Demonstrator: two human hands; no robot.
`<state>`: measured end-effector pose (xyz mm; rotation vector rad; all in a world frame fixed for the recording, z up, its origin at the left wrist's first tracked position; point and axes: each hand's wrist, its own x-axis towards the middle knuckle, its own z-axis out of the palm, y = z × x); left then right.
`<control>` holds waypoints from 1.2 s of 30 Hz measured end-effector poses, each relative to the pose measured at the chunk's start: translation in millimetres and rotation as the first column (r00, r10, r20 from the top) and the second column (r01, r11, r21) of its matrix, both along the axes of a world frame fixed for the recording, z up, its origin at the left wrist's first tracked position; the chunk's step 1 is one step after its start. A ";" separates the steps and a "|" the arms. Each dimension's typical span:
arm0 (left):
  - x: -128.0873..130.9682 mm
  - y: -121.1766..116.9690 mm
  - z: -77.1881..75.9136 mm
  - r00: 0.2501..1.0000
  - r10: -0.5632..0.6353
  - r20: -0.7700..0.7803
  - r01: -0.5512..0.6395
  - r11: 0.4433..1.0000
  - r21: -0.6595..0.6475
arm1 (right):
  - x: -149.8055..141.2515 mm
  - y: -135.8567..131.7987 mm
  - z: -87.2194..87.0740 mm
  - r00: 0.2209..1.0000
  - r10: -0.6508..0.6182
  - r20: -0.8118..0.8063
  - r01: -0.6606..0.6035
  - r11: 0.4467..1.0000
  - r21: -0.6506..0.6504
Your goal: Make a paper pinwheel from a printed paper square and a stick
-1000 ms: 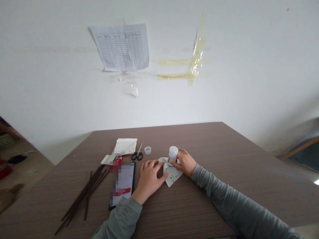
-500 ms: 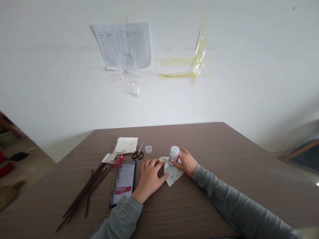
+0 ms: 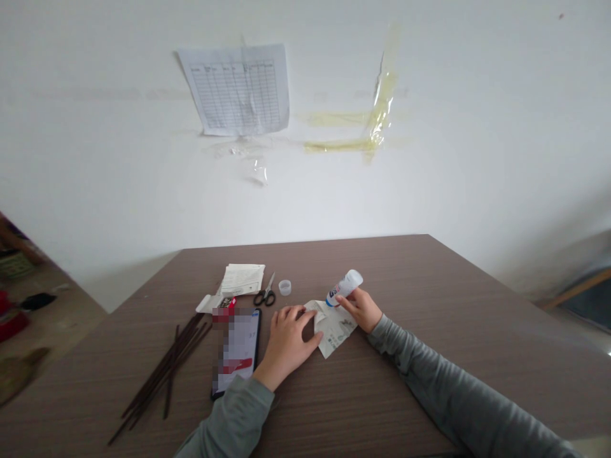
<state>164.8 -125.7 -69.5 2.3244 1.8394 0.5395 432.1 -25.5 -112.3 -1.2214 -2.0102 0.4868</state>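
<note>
A white glue stick [image 3: 340, 289] with a blue-and-red print is gripped in my right hand [image 3: 366, 310]. It leans to the upper right, its blue-rimmed lower end down at a folded piece of printed paper [image 3: 337, 329]. My left hand [image 3: 290, 340] lies on the table with fingers spread and thumb apart, its fingertips at the paper's left edge. A translucent round cap [image 3: 285, 288] rests farther back on the table. Beside it lie black-handled scissors [image 3: 265, 296], blades pointing away from me.
Left of my left hand lies a phone [image 3: 241, 350], its screen partly pixelated. Further left is a bundle of dark thin sticks [image 3: 165, 369]. Behind them are a small red-and-white packet [image 3: 224, 305] and a stack of printed papers [image 3: 242, 278]. A white wall [image 3: 305, 203] borders the table's far edge.
My right hand has tipped the glue stick from nearly upright to a lean toward the upper right, and shifted slightly right. My left hand stays in place.
</note>
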 end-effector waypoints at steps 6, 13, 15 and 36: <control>-1.6 1.1 -4.3 0.999 -0.006 0.036 0.005 0.999 0.042 | 8.0 3.1 -0.6 0.983 0.011 -0.186 0.027 0.979 0.200; -1.9 2.0 -7.7 1.000 0.006 0.006 -0.006 0.999 0.036 | 11.7 -2.8 12.1 0.983 -0.026 -0.184 0.077 0.957 0.278; -2.1 2.5 -8.8 1.000 0.004 -0.001 -0.004 1.000 0.027 | 12.9 -2.8 13.0 0.985 -0.034 -0.171 0.081 0.958 0.275; -5.3 2.7 -7.4 1.000 -0.002 0.012 0.002 1.000 0.027 | 38.7 22.1 6.4 0.984 -0.169 0.058 0.141 0.934 0.329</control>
